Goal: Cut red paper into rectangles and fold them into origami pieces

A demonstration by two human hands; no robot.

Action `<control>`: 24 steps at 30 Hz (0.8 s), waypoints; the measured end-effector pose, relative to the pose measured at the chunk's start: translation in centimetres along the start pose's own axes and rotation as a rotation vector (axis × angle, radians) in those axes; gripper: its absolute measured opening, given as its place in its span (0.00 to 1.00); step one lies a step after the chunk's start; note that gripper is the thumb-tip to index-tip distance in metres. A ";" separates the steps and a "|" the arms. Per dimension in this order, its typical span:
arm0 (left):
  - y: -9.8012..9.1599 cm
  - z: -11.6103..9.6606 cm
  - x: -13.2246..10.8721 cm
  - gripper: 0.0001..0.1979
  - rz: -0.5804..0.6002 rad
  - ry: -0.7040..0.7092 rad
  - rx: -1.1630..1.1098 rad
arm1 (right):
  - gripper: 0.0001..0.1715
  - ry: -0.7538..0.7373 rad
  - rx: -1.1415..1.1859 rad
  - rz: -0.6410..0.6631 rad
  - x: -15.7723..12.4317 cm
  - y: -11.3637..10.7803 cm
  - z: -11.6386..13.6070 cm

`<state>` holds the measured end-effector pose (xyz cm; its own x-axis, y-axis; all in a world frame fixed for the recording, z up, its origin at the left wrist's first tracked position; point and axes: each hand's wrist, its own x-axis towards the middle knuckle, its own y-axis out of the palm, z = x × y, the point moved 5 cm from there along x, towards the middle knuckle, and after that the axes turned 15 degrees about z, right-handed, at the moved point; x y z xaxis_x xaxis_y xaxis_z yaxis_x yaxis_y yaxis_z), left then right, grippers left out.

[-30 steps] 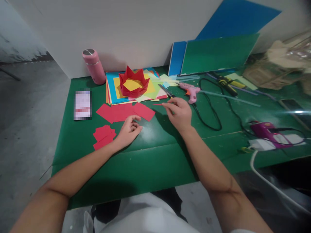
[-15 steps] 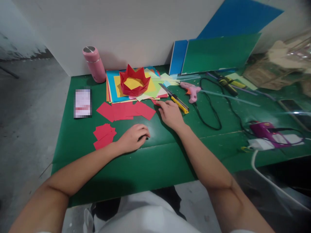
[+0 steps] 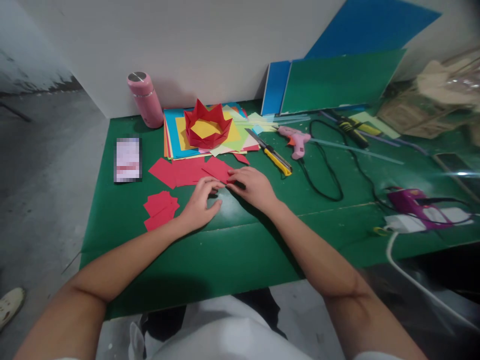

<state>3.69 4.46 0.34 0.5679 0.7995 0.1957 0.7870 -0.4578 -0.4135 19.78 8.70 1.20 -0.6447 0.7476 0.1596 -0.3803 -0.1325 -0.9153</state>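
Red paper squares (image 3: 187, 171) lie in an overlapping row on the green table. At the row's right end, my right hand (image 3: 253, 187) has its fingers pinched on the near corner of a red square (image 3: 218, 170). My left hand (image 3: 200, 202) is beside that same edge, its fingertips close to the right hand's, thumb apart from the fingers. A smaller pile of red pieces (image 3: 161, 210) lies left of my left hand. Beyond the row, a folded red paper ring with points (image 3: 208, 135) stands on stacked coloured sheets (image 3: 172, 135). A small folded red piece (image 3: 242, 159) lies beyond my right hand.
A yellow cutter (image 3: 275, 161) and a pink glue gun (image 3: 296, 142) with a black cord lie to the right. A pink bottle (image 3: 148, 102) stands at the back left. A purple object (image 3: 412, 202) and a power strip (image 3: 403, 223) are far right. Someone's shoe (image 3: 11, 305) shows at left.
My right hand has come left and nearer, from the small folded piece to the row's right end. My left hand has moved up to meet it. A shoe has appeared at the left edge.
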 end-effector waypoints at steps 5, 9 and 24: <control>-0.5 2.0 0.2 0.13 -0.096 -0.127 -0.334 | 0.10 0.035 -0.001 -0.098 -0.3 -0.7 0.4; -0.9 2.6 0.4 0.21 -0.169 -0.158 -0.529 | 0.09 0.111 0.044 -0.257 -1.2 -1.9 0.8; -2.1 2.4 0.4 0.32 -0.217 -0.132 -0.762 | 0.16 -0.241 0.191 -0.097 -0.9 -1.9 1.6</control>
<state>1.72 6.70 -0.90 0.3876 0.9187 0.0751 0.8517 -0.3881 0.3521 20.03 7.24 3.43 -0.7294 0.5898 0.3465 -0.5502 -0.2049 -0.8095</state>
